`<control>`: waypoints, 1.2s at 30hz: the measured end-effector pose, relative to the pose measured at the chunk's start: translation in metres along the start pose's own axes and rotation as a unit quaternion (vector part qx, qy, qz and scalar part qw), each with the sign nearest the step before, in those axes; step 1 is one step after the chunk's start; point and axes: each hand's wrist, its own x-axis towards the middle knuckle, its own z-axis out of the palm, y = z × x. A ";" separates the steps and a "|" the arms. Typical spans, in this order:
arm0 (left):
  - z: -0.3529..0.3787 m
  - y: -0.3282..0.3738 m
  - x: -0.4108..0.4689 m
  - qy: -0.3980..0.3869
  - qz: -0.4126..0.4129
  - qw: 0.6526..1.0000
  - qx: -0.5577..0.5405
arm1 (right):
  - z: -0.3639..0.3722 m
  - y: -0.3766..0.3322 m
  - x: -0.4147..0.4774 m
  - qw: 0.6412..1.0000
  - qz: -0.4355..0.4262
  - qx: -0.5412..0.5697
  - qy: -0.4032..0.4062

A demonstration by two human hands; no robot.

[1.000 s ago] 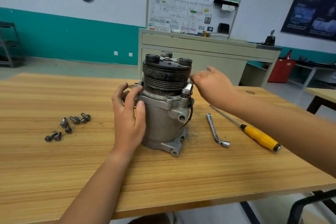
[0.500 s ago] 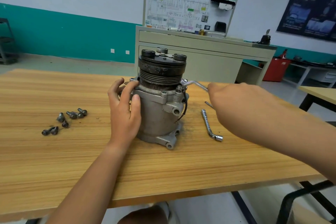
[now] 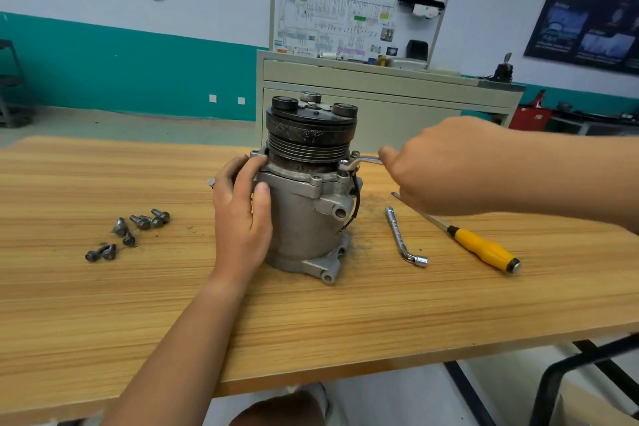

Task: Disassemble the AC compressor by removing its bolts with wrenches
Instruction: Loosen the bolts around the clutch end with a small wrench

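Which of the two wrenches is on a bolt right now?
The slim wrench in the right hand, its head at a bolt on the compressor's upper flange. The L-shaped wrench lies loose on the table.

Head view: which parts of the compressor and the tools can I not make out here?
All in the head view.
Wrench handle: hidden inside the right hand that holds it.
Bolt under the wrench head: too small to tell how loose it is.
Compressor left side: covered by the left hand.
Screwdriver tip: behind the right hand.
Wall board text: blurred, too small.
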 end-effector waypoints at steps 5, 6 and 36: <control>0.000 0.002 0.000 0.001 0.008 1.000 -0.004 | 0.019 0.010 0.009 0.999 -0.005 -0.039 0.020; 0.000 0.002 0.000 0.000 0.012 1.000 -0.004 | 0.022 0.009 0.010 0.998 -0.007 -0.051 0.020; 0.000 0.002 0.000 -0.003 0.000 1.000 -0.005 | 0.021 -0.030 -0.014 0.957 0.181 0.212 0.076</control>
